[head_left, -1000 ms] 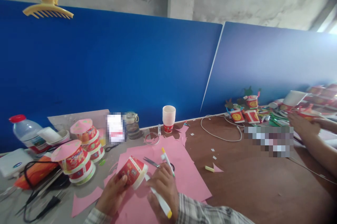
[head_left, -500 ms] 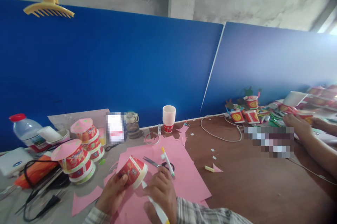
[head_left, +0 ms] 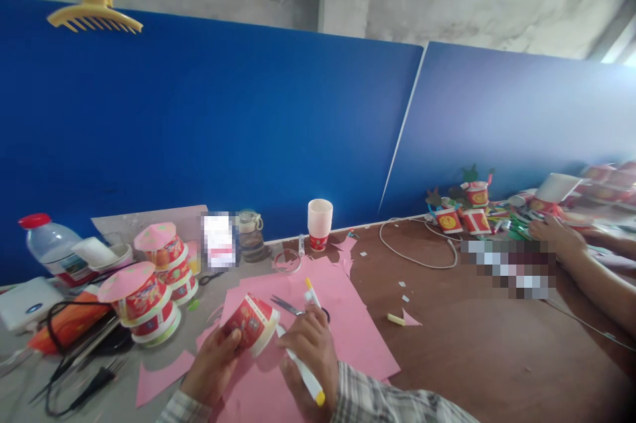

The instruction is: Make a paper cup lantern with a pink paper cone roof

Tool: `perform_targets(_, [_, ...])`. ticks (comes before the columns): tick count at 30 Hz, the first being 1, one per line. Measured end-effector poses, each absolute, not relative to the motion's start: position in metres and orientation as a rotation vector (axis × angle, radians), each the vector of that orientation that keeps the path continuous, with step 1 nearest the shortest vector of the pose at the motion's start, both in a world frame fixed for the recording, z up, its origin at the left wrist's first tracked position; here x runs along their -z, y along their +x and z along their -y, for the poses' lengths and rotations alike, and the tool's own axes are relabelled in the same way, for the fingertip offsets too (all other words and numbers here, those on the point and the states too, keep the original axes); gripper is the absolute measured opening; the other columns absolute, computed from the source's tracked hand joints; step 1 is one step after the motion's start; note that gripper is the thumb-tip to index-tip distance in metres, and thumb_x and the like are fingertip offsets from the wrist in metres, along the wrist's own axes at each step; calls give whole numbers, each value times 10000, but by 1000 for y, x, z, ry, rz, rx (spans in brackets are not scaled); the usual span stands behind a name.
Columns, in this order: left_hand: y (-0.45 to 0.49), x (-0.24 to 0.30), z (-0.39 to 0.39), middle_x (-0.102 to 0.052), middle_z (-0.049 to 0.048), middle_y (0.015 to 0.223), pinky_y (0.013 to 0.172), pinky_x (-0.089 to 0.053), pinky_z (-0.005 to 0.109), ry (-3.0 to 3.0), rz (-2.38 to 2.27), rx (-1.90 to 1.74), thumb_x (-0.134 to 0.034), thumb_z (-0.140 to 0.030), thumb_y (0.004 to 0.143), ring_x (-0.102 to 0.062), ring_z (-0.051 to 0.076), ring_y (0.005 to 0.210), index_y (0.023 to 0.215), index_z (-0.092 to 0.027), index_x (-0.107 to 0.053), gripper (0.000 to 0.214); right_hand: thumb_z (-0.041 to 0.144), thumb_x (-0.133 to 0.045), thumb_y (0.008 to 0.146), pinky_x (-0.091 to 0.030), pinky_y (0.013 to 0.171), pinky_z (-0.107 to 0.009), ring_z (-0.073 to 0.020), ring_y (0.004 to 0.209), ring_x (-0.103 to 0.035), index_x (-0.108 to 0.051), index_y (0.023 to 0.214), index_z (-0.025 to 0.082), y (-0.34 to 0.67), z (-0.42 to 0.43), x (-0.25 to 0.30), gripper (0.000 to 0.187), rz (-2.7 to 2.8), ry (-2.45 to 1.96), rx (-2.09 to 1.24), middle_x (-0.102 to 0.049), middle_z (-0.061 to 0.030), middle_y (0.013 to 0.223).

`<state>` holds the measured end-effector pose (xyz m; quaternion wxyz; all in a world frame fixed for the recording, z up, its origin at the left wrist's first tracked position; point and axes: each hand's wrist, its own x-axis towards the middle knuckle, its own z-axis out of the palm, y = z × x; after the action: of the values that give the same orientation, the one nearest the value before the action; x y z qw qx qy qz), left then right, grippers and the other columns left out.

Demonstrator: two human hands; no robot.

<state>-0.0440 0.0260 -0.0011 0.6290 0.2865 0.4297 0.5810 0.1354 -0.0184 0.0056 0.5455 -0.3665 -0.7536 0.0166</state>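
My left hand (head_left: 213,362) is closed around a red patterned paper cup (head_left: 251,322), tilted with its pale rim to the right. A white marker (head_left: 307,373) with a yellow end sits in my right hand (head_left: 312,347), its other end close to the cup's rim; I cannot tell whether it touches. Scissors (head_left: 285,305) lie just beyond my right hand, which partly hides their handles. Another marker (head_left: 311,290) is also partly covered by that hand. Pink paper sheets (head_left: 360,340) spread out beneath both hands.
Two stacked-cup models with pink roofs (head_left: 130,280) stand at left near a bottle (head_left: 50,244) and a black cord (head_left: 92,386). Nested paper cups (head_left: 319,224) stand by the blue partition (head_left: 248,111). At right, another person's hand (head_left: 556,237) is among craft pieces.
My right hand has moved slightly up and right with the marker, covering more of the other marker and the scissor handles. My left hand and the cup stay nearly still.
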Motion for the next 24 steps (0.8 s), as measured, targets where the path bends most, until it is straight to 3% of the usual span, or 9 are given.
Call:
perform_targets(9, [-44,0,-24,-711,75,559,533,-513,386,732,-957,-1319,-789,-355,278,-625,300,585,641,-171,-675,423,300,-493,821,-408,784,-429,-194,619,-579,-610,865,241,129,28,-9,138,1833,-784,-26,-621,19,684])
perform_targets(15, [-45,0,-25,-717,63,584,522,-520,365,711,-980,-1328,-790,-361,268,-628,289,593,629,-185,-676,417,421,-341,913,-419,790,-426,-173,567,-566,-628,794,245,121,32,-11,357,1777,-714,35,-589,29,608])
perform_targets(24, [-47,4,-25,-730,81,647,559,-521,384,692,-923,-1248,-785,-360,300,-631,311,656,708,-186,-677,456,414,-389,882,-449,759,-450,-244,742,-579,-608,979,207,139,21,-11,317,1784,-703,-236,-600,-43,786])
